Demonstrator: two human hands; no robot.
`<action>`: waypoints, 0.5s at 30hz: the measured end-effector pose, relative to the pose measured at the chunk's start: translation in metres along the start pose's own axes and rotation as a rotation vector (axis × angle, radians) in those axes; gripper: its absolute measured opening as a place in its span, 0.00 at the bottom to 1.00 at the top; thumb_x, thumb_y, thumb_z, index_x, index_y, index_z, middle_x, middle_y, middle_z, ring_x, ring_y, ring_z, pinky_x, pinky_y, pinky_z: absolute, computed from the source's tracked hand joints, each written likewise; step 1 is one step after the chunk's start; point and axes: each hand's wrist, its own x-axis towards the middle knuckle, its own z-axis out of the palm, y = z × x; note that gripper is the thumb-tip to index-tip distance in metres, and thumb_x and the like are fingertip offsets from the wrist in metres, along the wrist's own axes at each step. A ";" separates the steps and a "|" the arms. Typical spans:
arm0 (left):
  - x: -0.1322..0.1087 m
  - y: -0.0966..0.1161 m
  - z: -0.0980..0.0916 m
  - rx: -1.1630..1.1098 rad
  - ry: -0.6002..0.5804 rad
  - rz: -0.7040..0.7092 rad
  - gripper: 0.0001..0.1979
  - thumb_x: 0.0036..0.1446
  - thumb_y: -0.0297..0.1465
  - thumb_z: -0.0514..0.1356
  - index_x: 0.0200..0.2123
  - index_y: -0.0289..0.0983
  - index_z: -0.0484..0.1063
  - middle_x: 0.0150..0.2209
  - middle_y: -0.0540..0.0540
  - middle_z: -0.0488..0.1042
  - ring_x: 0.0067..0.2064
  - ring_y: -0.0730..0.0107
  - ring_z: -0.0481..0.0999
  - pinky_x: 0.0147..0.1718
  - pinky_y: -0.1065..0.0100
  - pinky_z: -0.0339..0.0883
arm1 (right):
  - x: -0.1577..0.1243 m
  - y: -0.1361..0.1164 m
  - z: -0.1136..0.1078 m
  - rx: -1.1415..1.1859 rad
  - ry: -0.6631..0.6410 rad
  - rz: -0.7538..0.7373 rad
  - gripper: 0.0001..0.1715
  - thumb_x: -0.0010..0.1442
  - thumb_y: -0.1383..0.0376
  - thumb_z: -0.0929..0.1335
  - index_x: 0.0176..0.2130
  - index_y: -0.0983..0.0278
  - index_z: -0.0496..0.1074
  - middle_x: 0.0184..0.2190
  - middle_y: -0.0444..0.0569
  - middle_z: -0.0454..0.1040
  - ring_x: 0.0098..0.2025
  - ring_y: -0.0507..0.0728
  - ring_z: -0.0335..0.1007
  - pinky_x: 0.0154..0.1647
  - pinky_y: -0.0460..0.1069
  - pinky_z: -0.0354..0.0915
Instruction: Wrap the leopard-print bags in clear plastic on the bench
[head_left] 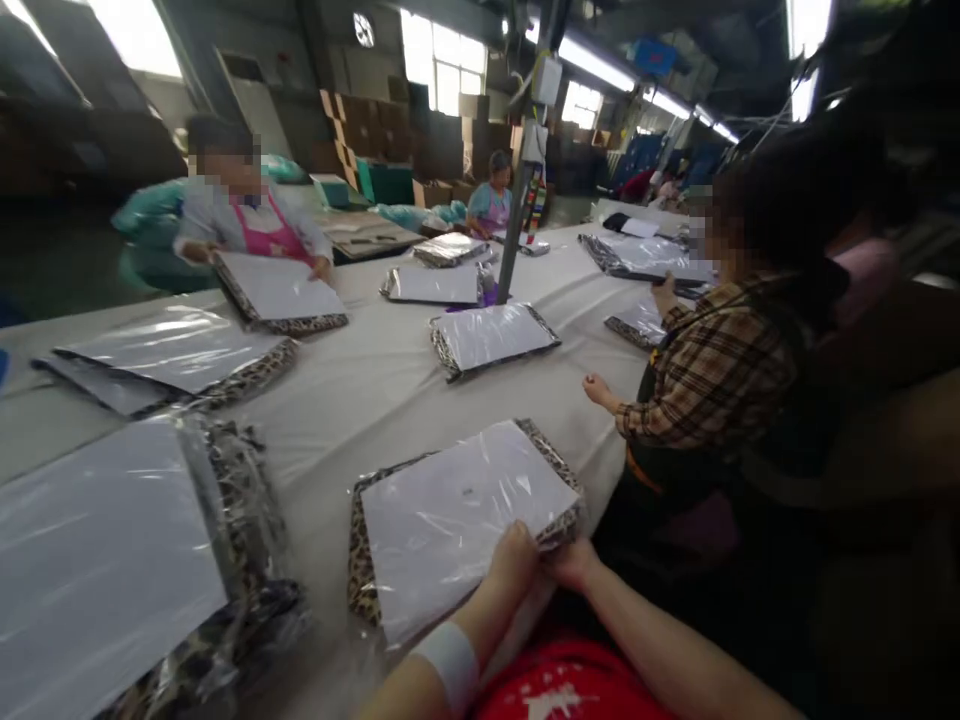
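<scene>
In front of me lies a clear plastic package [465, 510] with leopard-print cloth and a white sheet on top. My left hand [516, 558], with a white band on its wrist, is closed on the package's near edge, thumb uppermost. Right beside it, my right hand [571, 565] grips the near right corner from below; most of its fingers are hidden. A larger package of the same kind [112, 540] lies at the left, apart from both hands.
Further packages, one flat at the left [180, 345] and one mid-table [495, 338], rest on the white-covered table [330, 400]. A metal post [517, 220] rises from it. A co-worker in a plaid shirt [720, 360] stands close at right; another in a pink apron [270, 235] handles a package across.
</scene>
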 end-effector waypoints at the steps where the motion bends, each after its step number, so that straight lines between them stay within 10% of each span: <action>1: -0.004 -0.005 -0.004 0.021 -0.014 -0.045 0.13 0.44 0.14 0.57 0.21 0.39 0.68 0.29 0.43 0.71 0.52 0.49 0.72 0.62 0.46 0.50 | 0.001 0.007 -0.006 0.122 0.065 0.090 0.24 0.62 0.53 0.51 0.37 0.59 0.69 0.40 0.52 0.76 0.45 0.59 0.72 0.48 0.59 0.66; 6: -0.026 -0.023 -0.048 0.317 -0.115 -0.028 0.15 0.45 0.15 0.58 0.34 0.38 0.74 0.44 0.38 0.74 0.54 0.55 0.70 0.61 0.53 0.55 | 0.000 0.020 -0.032 0.709 0.283 0.444 0.29 0.65 0.48 0.50 0.37 0.63 0.66 0.34 0.53 0.74 0.42 0.57 0.72 0.46 0.53 0.69; 11: -0.060 -0.022 -0.088 0.794 -0.102 -0.004 0.19 0.49 0.21 0.57 0.43 0.42 0.74 0.52 0.40 0.72 0.56 0.54 0.68 0.59 0.53 0.59 | -0.001 0.012 -0.056 0.652 0.281 0.519 0.16 0.63 0.59 0.57 0.34 0.66 0.67 0.30 0.51 0.73 0.35 0.55 0.73 0.39 0.49 0.70; 15: -0.073 -0.020 -0.099 0.876 0.131 -0.057 0.10 0.54 0.29 0.55 0.38 0.41 0.75 0.45 0.40 0.75 0.50 0.55 0.72 0.54 0.53 0.64 | 0.002 0.008 -0.066 0.438 0.244 0.588 0.09 0.54 0.73 0.61 0.33 0.69 0.69 0.28 0.51 0.74 0.33 0.52 0.73 0.39 0.46 0.69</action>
